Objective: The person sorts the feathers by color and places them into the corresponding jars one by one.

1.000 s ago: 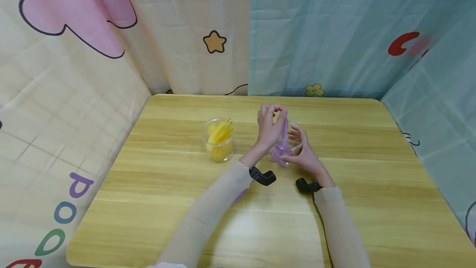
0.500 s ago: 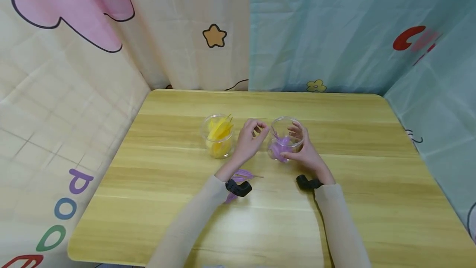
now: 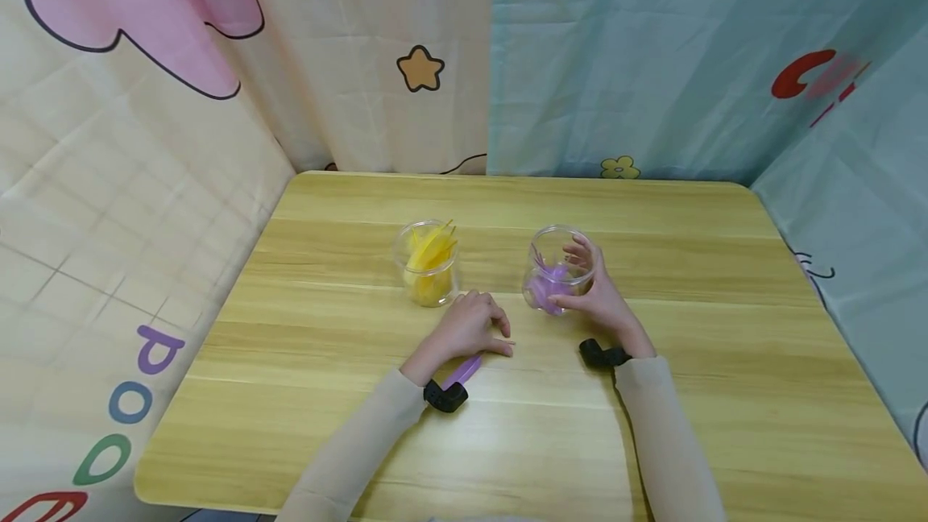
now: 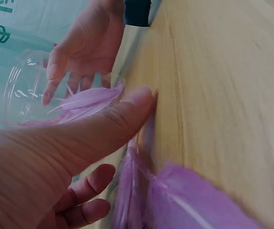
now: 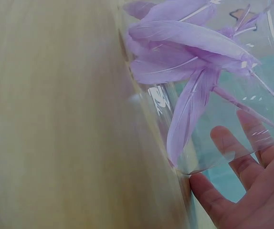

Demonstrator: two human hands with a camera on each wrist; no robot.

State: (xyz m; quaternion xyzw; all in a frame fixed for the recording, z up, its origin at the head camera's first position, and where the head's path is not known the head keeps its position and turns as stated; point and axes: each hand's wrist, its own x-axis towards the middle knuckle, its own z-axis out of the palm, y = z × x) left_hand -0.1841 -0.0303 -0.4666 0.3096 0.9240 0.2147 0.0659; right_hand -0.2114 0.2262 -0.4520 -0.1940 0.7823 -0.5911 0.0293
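My left hand is low over the table at loose purple feathers, its thumb and fingers parted around their thin quills. Another bit of purple feather shows beneath the wrist; the hand covers the rest. My right hand holds a clear plastic jar from its right side, thumb at the front and fingers curved behind. Several purple feathers lie jumbled inside this jar, some quills pointing up toward its mouth.
A second clear jar, packed with yellow feathers, stands left of the first. Both are on a light wooden table. Patterned curtains hang behind and along the sides. A black camera band circles each wrist.
My left hand let a purple feather down into the right jar, drew back leftward, then came down to the loose feathers on the table. The right hand keeps its hold on the jar.
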